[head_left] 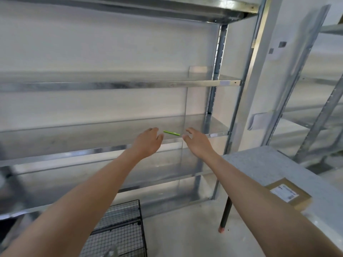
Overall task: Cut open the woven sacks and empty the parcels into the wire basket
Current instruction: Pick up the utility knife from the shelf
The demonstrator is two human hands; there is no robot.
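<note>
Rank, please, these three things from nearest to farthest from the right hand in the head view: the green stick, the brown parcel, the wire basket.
From the right hand:
1. green stick, on the shelf just left of its fingers.
2. wire basket, on the floor, lower left.
3. brown parcel, on the table, lower right.

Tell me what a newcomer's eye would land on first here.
First the green stick, bright on the grey metal shelf, lying between the open left hand and right hand, neither touching it. Then the wire basket on the floor below, and the labelled parcel on the table at right.
</note>
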